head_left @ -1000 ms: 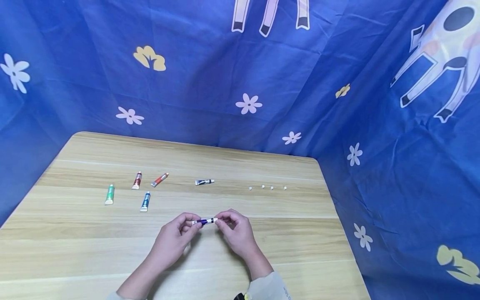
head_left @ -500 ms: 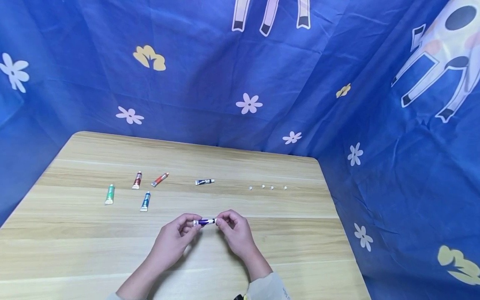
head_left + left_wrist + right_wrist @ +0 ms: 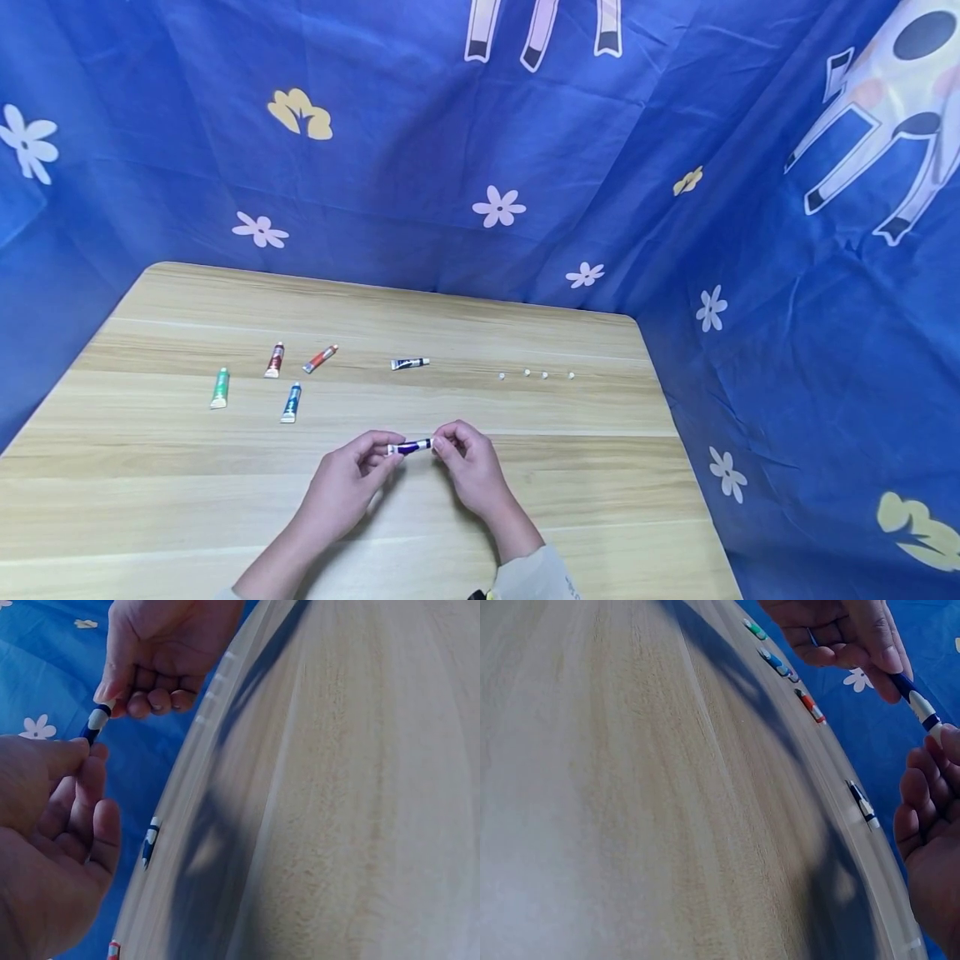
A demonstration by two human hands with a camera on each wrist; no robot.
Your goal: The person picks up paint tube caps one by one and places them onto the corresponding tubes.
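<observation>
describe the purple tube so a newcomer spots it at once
On the pale wood-grain table, look at the near middle. There the person's left grip and right grip hold a small purple-and-white tube, the only tube being held.

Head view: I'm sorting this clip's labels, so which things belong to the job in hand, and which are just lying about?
Probably in the job:
purple tube
left hand, pinching one end
right hand, pinching the other end

Apparently just lying about, untouched:
green tube
maroon tube
blue tube
orange-red tube
dark tube
four small white pieces
</observation>
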